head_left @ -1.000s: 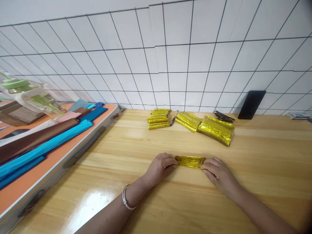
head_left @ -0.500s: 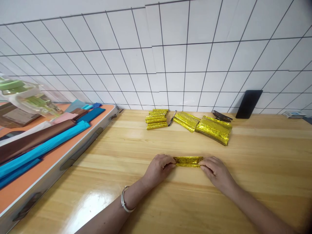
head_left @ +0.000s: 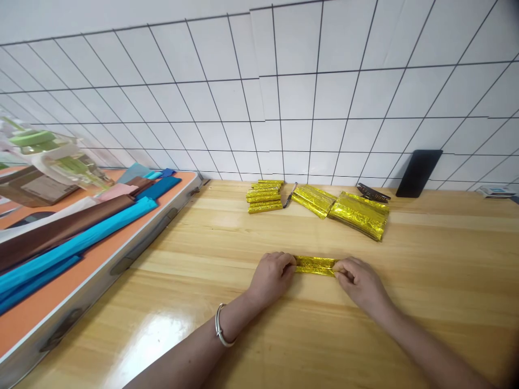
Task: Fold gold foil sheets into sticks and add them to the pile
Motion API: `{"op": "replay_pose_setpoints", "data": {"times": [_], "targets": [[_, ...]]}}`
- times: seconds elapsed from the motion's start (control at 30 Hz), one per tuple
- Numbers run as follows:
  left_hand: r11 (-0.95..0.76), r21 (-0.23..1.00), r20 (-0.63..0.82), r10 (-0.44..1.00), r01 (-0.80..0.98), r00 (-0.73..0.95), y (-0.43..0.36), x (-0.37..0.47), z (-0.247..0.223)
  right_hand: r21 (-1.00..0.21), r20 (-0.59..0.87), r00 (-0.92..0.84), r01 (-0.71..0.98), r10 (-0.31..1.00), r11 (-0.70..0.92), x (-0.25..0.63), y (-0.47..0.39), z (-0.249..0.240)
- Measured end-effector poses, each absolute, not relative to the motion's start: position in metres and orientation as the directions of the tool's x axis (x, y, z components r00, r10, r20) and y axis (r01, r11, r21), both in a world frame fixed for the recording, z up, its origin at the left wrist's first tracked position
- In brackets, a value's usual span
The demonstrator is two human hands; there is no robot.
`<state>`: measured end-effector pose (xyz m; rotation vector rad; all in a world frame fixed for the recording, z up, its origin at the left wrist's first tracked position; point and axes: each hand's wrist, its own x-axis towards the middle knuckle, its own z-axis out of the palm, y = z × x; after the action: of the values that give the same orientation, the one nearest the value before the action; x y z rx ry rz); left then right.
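A narrow strip of shiny gold foil paper (head_left: pixel 315 265), with a lengthwise crease, lies on the wooden table between my hands. My left hand (head_left: pixel 272 274) pinches its left end, fingers closed. At the right end my right hand (head_left: pixel 357 275) is closed on it too, thumb below and fingers above. Beyond them lies a stack of flat gold foil sheets (head_left: pixel 360 215), its left side touching another gold foil stack (head_left: pixel 313 200). Several rolled or folded gold foil pieces (head_left: pixel 265 197) lie in a row farther left.
A dark pen (head_left: pixel 290 195) lies between the gold groups, and a black claw hair clip (head_left: pixel 373 193) behind the stack. A black phone (head_left: pixel 419 173) leans on the tiled wall. At left, an orange-topped case (head_left: pixel 121 232) bears folded blue and brown sheets, a cardboard box (head_left: pixel 38 185) and a green-lidded bottle (head_left: pixel 60 156).
The fingers of my left hand have curled farther over the left end of the foil strip. The strip's crease looks flatter, and the whole view has shifted slightly.
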<state>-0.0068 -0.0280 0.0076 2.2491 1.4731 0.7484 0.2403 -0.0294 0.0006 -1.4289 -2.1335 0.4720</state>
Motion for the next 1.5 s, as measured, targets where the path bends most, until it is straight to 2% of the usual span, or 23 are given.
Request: {"op": "replay_pose_setpoints", "data": {"times": [0.13, 0.6, 0.93, 1.3, 1.5], "targets": [[-0.373, 0.511, 0.241, 0.927, 0.775, 0.287, -0.0274, -0.003, 0.0053, -0.564, 0.223, -0.308, 0.733, 0.925, 0.38, 0.24, -0.0283, 0.0009], [-0.356, 0.503, 0.229, 0.934, 0.788, 0.276, -0.0272, -0.0014, 0.0051, -0.548, 0.213, -0.332, 0.738, 0.919, 0.393, 0.2396, -0.0257, 0.004], [-0.338, 0.53, 0.221, 0.941, 0.778, 0.258, -0.0275, -0.0027, 0.0049, -0.518, 0.246, -0.342, 0.745, 0.907, 0.421, 0.2398, -0.0258, 0.0003], [-0.317, 0.592, 0.217, 0.948, 0.741, 0.233, -0.0277, -0.0026, 0.0033, -0.601, 0.171, -0.357, 0.701, 0.918, 0.384, 0.2453, -0.0197, 0.0039], [-0.378, 0.636, 0.266, 0.926, 0.673, 0.268, -0.0287, -0.001, -0.0017, -0.627, 0.135, -0.318, 0.706, 0.939, 0.329, 0.2447, -0.022, 0.0003]]}}
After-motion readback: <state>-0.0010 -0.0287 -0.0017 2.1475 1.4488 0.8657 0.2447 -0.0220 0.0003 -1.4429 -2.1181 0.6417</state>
